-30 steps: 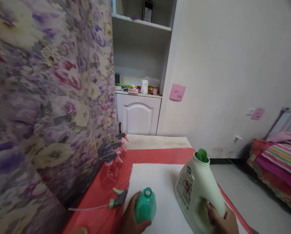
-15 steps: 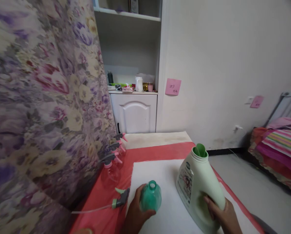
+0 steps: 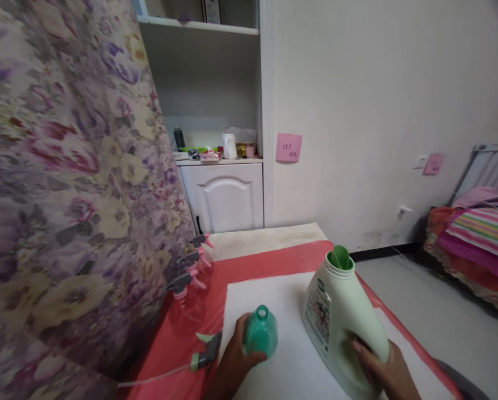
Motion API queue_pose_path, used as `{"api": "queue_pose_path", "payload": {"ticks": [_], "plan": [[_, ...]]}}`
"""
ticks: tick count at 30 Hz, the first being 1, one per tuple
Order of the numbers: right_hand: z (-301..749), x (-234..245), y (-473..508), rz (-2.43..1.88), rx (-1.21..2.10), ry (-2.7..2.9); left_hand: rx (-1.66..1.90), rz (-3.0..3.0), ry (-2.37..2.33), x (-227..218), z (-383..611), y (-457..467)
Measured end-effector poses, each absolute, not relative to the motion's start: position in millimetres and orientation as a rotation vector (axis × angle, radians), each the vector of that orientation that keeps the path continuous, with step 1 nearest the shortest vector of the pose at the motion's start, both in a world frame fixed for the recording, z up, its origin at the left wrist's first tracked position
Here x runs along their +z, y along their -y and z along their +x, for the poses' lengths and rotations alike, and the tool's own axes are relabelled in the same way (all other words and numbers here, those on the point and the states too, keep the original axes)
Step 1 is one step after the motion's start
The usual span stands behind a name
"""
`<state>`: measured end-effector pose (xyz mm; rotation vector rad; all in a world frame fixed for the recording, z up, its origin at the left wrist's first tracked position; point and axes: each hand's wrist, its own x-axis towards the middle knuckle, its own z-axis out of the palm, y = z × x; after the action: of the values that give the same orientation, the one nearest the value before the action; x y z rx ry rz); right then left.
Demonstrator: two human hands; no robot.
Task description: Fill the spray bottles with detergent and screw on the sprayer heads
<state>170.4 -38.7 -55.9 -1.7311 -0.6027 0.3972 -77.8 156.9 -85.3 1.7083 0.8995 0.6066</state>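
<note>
My left hand is wrapped round a green see-through spray bottle whose neck is uncovered. On the right, my right hand grips the handle of a large pale green detergent jug. The jug has no cap on, and a green spout shows in its mouth. It stands or hovers over the white cloth; I cannot tell which, as its base runs low in the view. A grey and green spray head with a long tube lies left of my left hand.
Several clear spray bottles with pink and grey heads stand along the left edge of the red tablecloth. A floral curtain hangs close on the left. Beyond the table is a white cabinet; a bed is far right.
The view has shifted slightly, so the background sits a little further left. Both hands keep their hold on the bottle and jug, with hardly any movement.
</note>
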Motion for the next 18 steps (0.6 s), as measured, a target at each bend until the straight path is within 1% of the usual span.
{"api": "queue_pose_path", "payload": {"ticks": [4, 6, 11, 15, 18], "plan": [[171.1, -59.7, 37.8, -1.714, 0.402, 0.613, 0.572, 1.744, -0.916, -86.6, -77.1, -160.0], [171.8, -62.1, 37.8, -1.709, 0.427, 0.605, 0.618, 1.788, -0.945, -85.3, -75.1, -162.3], [172.7, -61.5, 38.9, -1.681, 0.472, 0.611, 0.863, 1.776, -0.874, -65.7, -61.2, -166.4], [172.9, -61.4, 37.5, -1.632, 0.445, 0.597, 0.881, 1.684, -0.828, -51.4, -50.2, -169.6], [176.3, -71.1, 34.6, -1.615, 0.414, 0.576, 0.874, 1.713, -0.812, -48.9, -49.3, -172.5]]}}
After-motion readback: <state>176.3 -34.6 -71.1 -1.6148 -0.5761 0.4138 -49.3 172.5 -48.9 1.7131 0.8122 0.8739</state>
